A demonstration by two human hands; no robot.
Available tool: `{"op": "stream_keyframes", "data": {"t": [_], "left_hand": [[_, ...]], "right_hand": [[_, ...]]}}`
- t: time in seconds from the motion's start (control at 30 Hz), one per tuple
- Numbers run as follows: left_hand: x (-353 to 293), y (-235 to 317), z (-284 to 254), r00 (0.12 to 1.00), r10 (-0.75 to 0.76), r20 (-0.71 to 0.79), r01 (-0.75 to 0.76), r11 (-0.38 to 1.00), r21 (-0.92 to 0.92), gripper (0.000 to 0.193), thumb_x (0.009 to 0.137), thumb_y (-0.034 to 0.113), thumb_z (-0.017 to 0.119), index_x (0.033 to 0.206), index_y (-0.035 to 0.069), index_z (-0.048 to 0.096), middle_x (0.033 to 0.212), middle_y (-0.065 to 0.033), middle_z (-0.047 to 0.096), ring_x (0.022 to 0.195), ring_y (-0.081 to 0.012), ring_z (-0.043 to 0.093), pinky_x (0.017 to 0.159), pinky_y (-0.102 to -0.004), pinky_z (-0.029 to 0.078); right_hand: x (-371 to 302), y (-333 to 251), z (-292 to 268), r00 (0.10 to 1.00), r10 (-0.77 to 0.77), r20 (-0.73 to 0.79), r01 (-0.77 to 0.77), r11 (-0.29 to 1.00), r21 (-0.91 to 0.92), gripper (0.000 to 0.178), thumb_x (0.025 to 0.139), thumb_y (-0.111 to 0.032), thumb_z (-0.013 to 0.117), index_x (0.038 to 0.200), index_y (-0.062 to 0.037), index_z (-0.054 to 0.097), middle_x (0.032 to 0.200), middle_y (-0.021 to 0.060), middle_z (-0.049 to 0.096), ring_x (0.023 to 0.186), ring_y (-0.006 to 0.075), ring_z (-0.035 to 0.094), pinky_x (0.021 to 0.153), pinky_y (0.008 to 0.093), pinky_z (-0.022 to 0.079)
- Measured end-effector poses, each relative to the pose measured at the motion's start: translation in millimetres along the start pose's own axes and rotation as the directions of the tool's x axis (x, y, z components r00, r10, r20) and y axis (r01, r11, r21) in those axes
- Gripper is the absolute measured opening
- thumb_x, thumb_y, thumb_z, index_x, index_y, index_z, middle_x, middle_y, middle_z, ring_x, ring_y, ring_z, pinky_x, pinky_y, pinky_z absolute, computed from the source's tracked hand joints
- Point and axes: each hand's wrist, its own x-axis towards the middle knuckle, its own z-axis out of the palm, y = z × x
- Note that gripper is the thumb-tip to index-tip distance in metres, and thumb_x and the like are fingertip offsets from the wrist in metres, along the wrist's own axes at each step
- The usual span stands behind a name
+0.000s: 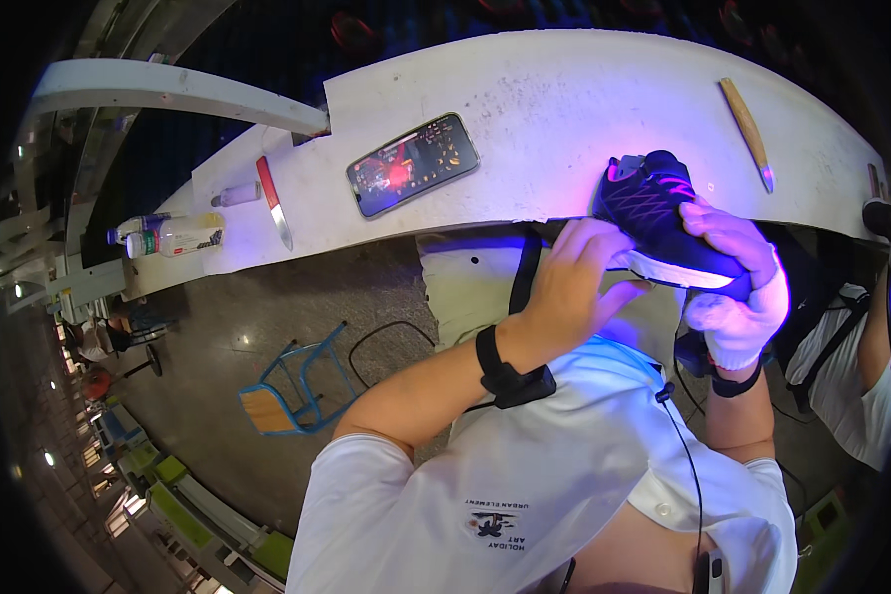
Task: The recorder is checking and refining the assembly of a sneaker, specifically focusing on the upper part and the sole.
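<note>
A black sneaker [653, 213] with a pale sole and pink-lit laces is held at the table's near edge, tinted by purple light. My right hand [747, 287], in a white glove with the fingers partly bare, is wrapped round one end of it. On the sneaker's other side, my bare left hand [569, 287] has its fingers bent against the sole's edge, the thumb lying below. Part of the left fingertips is hard to make out against the shoe.
On the white table [535, 89] lie a smartphone [413, 164], a red-handled knife [274, 203], a wooden-handled tool [747, 134] and several bottles [175, 236]. A blue-framed stool [302, 386] stands on the floor at left. Another person's arm [873, 337] shows at right.
</note>
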Motion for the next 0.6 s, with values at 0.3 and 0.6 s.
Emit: {"op": "stream_keyframes", "data": {"t": [0.3,0.6], "left_hand": [[17.3,20.9,6.7,0.963,0.176,-0.206,-0.217,0.955,-0.203,0.043,0.074,0.003,0.087,0.101,0.004,0.053,0.091,-0.0123,0.053,0.077,-0.0306,0.055,0.065,-0.0404,0.046],[25.0,16.6,11.8,0.994,-0.105,-0.015,0.089,0.906,-0.413,0.046,0.07,0.0,0.093,0.1,0.002,0.058,0.101,-0.0055,0.058,0.092,-0.0156,0.056,0.084,-0.0295,0.046]], "right_hand": [[22.2,-14.9,9.8,0.997,0.035,0.066,-0.032,0.999,-0.037,0.069,0.067,-0.029,0.097,0.119,0.0042,0.065,0.117,0.0232,0.074,0.111,0.0367,0.073,0.101,0.0469,0.055],[9.4,-4.0,-16.3,0.987,0.024,0.16,-0.006,0.994,-0.108,0.054,0.07,-0.024,0.095,0.11,-0.0015,0.066,0.11,0.0214,0.076,0.109,0.0412,0.075,0.104,0.0559,0.055]]}}
